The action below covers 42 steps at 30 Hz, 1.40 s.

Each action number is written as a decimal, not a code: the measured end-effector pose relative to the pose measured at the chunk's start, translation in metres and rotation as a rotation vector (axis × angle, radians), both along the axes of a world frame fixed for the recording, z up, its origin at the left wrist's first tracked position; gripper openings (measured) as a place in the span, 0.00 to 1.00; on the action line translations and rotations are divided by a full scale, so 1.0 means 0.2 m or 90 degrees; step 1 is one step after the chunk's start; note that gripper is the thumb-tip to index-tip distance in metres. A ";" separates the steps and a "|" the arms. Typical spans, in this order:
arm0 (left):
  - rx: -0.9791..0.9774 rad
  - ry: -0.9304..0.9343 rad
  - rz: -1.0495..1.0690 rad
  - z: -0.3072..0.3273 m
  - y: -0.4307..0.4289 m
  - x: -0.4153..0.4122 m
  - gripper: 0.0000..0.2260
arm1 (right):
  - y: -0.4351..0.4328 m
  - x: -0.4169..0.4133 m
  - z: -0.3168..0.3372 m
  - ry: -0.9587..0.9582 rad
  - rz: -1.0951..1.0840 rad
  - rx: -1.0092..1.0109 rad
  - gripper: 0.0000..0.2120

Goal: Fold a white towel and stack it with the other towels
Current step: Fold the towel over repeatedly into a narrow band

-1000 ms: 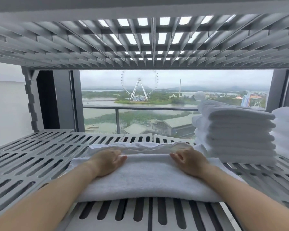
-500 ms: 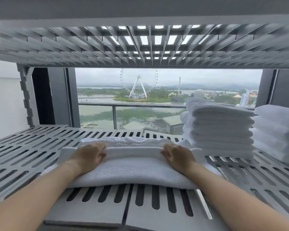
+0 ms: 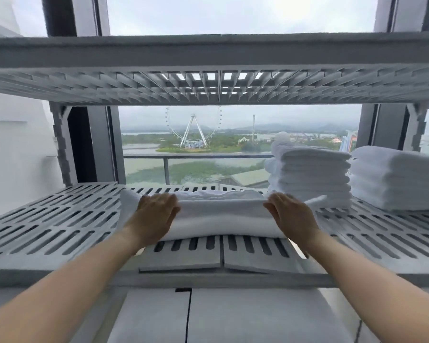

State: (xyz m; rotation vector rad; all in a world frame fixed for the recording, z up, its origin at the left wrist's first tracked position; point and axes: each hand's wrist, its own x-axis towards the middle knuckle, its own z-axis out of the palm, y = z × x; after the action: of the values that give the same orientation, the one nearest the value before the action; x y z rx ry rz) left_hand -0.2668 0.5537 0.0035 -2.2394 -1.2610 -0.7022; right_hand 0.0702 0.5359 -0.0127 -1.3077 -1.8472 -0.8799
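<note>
Our left hand (image 3: pixel 156 214) and right hand (image 3: pixel 289 215) lay flat, fingers straight, pressing the ends of the folded white towel (image 3: pixel 221 216) at the front of the slatted grey shelf (image 3: pixel 60 219), just beside a stack of folded towels (image 3: pixel 310 177).

Far-right towel stack (image 3: pixel 401 179) cut by edge; left hand (image 3: pixel 156 215), right hand (image 3: pixel 291 216) blurred.

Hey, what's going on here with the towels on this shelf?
A person is working on a folded white towel lying on the slatted grey shelf. The left hand rests flat near its left end, the right hand near its right end. A stack of folded towels and a second stack sit to the right on the same shelf; this towel is on neither yet.
</note>
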 end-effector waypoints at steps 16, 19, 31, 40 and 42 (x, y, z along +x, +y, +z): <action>0.155 -0.037 -0.069 0.20 -0.03 0.00 0.21 | -0.04 0.05 0.22 -0.039 0.034 0.130 0.19; 0.152 -0.027 -0.064 0.20 -0.08 -0.01 0.20 | -0.07 0.06 0.21 -0.044 0.028 0.128 0.19; 0.138 0.022 -0.102 0.05 -0.35 -0.04 0.19 | -0.36 0.03 0.03 -0.021 0.040 0.102 0.19; 0.148 -0.026 -0.061 0.04 -0.25 -0.01 0.20 | -0.27 0.03 0.07 -0.026 0.051 0.113 0.18; 0.138 -0.029 -0.048 0.04 -0.18 -0.01 0.21 | -0.18 0.03 0.07 -0.031 0.060 0.099 0.19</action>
State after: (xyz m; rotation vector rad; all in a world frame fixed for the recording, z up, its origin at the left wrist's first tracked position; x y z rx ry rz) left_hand -0.2678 0.5172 0.0109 -2.1121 -1.0696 -0.8789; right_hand 0.0770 0.4992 0.0023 -1.1052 -1.8226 -0.9915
